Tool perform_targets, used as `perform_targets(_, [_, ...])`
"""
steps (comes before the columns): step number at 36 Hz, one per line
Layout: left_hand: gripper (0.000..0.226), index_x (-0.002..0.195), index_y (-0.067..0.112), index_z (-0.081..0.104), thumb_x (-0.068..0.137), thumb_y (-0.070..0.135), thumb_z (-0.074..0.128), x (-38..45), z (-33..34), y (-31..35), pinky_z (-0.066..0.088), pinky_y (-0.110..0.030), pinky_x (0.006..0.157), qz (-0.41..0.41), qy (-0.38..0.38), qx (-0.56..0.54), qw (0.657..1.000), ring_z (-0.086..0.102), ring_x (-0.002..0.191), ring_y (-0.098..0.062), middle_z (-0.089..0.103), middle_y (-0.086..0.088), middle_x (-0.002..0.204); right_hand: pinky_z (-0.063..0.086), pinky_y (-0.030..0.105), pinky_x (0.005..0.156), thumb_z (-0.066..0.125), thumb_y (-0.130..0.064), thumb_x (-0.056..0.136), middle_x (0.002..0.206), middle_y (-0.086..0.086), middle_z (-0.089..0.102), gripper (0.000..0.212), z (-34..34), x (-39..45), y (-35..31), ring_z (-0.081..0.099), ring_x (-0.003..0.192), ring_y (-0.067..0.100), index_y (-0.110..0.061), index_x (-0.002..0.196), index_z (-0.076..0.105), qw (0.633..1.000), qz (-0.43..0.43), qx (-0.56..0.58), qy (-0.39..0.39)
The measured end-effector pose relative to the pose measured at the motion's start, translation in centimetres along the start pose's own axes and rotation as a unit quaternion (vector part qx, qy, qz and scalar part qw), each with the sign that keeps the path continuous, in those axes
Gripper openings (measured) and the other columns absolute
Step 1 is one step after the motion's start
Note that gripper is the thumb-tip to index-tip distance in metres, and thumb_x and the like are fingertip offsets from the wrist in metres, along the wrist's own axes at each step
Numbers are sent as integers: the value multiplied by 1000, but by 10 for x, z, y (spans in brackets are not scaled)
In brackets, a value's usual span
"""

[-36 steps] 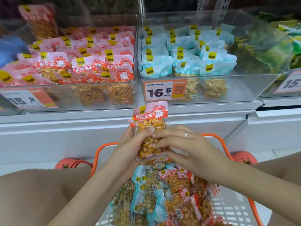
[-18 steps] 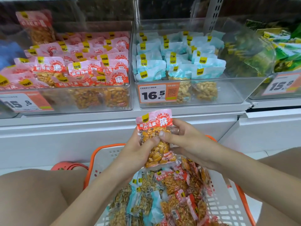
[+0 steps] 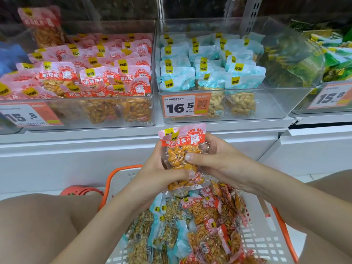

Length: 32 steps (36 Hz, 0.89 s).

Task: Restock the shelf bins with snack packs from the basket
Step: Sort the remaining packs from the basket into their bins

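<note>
Both hands up over the basket, gripping one pink-topped clear plastic pack of orange-brown peanuts (image 3: 182,155), held upright. Left hand (image 3: 162,174) wrapped round the pack's left edge and lower half, thumb curled across the front near the bottom seal. Right hand (image 3: 219,159) curled round the right edge, thumb pressed flat on the front over the nuts, other fingers hidden behind the pack; a ring just visible there. Directly below the fingers, the white slotted plastic basket with an orange rim (image 3: 266,242), heaped with more pink-topped and pale-blue-topped snack packs (image 3: 190,225), touching and overlapping one another. Above and to the left of the fingertips, a clear plastic shelf bin (image 3: 106,121) crowded with matching pink packs, a white and orange price label reading 15.8 (image 3: 28,115) on its front. Straight above the fingers, a second clear bin (image 3: 266,109) with pale-blue-topped packs standing toward the back and left, bare floor at the front right, and a label reading 16.5 (image 3: 179,107). Farther right of the fingers, a third bin of green packs (image 3: 335,60), blurred. Bare knees either side of the basket, an orange-red shoe (image 3: 82,191) beside the left one.
</note>
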<state>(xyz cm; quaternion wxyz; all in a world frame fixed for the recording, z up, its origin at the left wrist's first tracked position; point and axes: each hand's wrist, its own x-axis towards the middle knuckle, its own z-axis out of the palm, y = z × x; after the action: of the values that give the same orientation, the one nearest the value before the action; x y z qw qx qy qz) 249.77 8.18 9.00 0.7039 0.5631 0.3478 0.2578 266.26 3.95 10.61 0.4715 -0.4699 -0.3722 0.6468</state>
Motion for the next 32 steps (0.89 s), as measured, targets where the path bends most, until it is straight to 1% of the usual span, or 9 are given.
perform_targets(3, [79, 125, 33, 47, 58, 6, 80, 0, 0, 1, 56, -31, 77, 28, 0, 32, 999, 68, 97, -20, 67, -6, 112, 53, 31, 83, 83, -6, 67, 103, 0, 69, 62, -3, 0, -1, 66, 96, 16, -20, 119, 52, 995, -27, -91, -22])
perform_targets(6, [84, 129, 38, 43, 57, 18, 83, 0, -2, 1, 56, -38, 85, 57, -9, 66, 996, 66, 105, -21, 66, -1, 117, 53, 23, 78, 79, -12, 60, 97, -10, 70, 54, -4, -4, -4, 68, 92, 10, -30, 105, 54, 991, -39, -127, -22])
perform_targets(15, [88, 134, 38, 31, 65, 15, 79, 0, -7, 3, 54, -40, 90, 89, -34, 97, 991, 61, 113, -17, 58, -1, 125, 52, 20, 79, 79, -14, 59, 95, -16, 71, 51, 3, -9, -13, 67, 95, 7, -28, 102, 55, 983, -86, -164, 5])
perform_targets(19, [93, 135, 41, 28, 62, 25, 83, 0, -14, 14, 54, -37, 90, 114, -33, 116, 986, 61, 113, -14, 58, 8, 124, 54, 19, 72, 76, 2, 66, 83, -13, 72, 50, 8, -9, -18, 68, 83, 4, -24, 102, 53, 983, -104, -150, -1])
perform_targets(23, [93, 129, 41, 33, 51, 51, 82, -5, -41, 42, 51, -28, 88, 147, 24, 177, 973, 51, 115, -5, 49, 1, 123, 56, 24, 68, 81, -1, 59, 85, -3, 74, 58, 23, 3, -45, 71, 80, 11, -22, 107, 56, 987, -123, -102, 10])
perform_targets(25, [68, 118, 34, 46, 58, 51, 75, -8, -64, 56, 51, -25, 84, 193, 101, 136, 966, 54, 102, -5, 54, 3, 109, 58, 29, 67, 86, -1, 56, 90, 1, 73, 61, 37, 17, -64, 70, 80, 16, -21, 106, 57, 987, -141, -79, 4])
perform_targets(28, [21, 94, 22, 55, 77, 34, 56, -9, -107, 69, 45, -36, 79, 305, 321, 210, 872, 54, 87, -13, 55, 3, 90, 55, 26, 55, 76, -2, 67, 76, -3, 71, 43, 68, 46, -96, 68, 63, 10, -21, 100, 55, 986, -160, -43, -4])
perform_targets(30, [20, 94, 15, 57, 81, 28, 51, -6, -143, 76, 40, -37, 80, 303, 427, 389, 758, 51, 89, -23, 56, -1, 89, 54, 27, 58, 69, 1, 78, 76, -1, 69, 34, 92, 72, -111, 66, 59, 10, -17, 102, 54, 988, -153, -26, -4])
perform_targets(32, [31, 98, 6, 61, 82, 29, 49, -3, -175, 81, 39, -41, 79, 274, 442, 533, 667, 51, 91, -33, 57, -12, 94, 57, 35, 63, 69, -2, 83, 81, 2, 68, 29, 113, 103, -122, 66, 63, 15, -16, 104, 55, 992, -124, -30, -4])
